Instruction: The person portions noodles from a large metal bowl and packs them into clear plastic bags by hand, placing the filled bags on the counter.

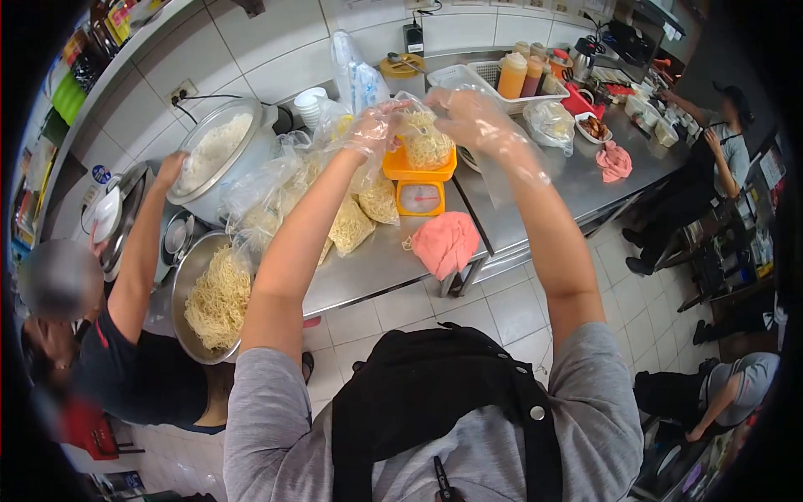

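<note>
A clear plastic bag of noodles (428, 149) rests in the orange tray of a kitchen scale (421, 198) with a round dial. My left hand (376, 130), in a clear plastic glove, has its fingers closed at the left of the bag's upper edge. On the other side, my right hand (473, 117), also in a loose clear glove, curls its fingers on the bag's top. Several filled noodle bags (350, 224) lie left of the scale, partly under my left forearm. A pink cloth (446, 244) lies in front of the scale.
At left, a co-worker (125, 351) reaches to a large tub of white powder (219, 151). Loose noodles fill a steel bowl (216, 293). A white basket (502, 88) holds sauce bottles at the back. Another pink cloth (614, 161) and other people (719, 159) are at right.
</note>
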A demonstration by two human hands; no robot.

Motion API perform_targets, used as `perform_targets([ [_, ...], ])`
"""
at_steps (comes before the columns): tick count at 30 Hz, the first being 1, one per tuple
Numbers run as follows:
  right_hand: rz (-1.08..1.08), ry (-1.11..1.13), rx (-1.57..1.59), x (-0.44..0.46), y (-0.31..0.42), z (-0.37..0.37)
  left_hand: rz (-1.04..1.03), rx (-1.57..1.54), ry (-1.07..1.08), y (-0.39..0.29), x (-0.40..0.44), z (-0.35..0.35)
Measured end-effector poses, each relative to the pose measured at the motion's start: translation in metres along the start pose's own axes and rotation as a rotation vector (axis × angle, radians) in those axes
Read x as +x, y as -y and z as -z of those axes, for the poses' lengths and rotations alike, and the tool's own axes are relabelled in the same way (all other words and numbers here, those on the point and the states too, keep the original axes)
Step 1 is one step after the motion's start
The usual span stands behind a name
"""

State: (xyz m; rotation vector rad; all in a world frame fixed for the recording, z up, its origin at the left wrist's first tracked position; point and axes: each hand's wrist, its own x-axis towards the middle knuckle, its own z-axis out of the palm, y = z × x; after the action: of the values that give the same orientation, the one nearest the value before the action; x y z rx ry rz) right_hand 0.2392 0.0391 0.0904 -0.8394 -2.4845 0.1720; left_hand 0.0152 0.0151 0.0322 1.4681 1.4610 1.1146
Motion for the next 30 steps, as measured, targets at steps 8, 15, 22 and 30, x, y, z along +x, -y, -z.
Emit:
perform_targets([
  [8, 0.059, 0.433, 0.111, -0.096, 0.033, -0.126, 0.106, -0.231, -0.015, 0.032, 0.015, 0.003],
  [15, -0.347, 0.598, 1.017, -0.160, -0.061, -0.250, -0.079, 0.044, -0.137, -0.005, -0.009, 0.009],
  [22, 0.024, 0.129, -0.206, -0.144, 0.031, -0.278, -0.275, -0.023, -0.218, 0.026, -0.003, -0.022],
  [30, -0.114, -0.031, 0.343, -0.121, 0.039, -0.173, -0.216, -0.086, -0.135, 0.020, -0.009, -0.008],
])
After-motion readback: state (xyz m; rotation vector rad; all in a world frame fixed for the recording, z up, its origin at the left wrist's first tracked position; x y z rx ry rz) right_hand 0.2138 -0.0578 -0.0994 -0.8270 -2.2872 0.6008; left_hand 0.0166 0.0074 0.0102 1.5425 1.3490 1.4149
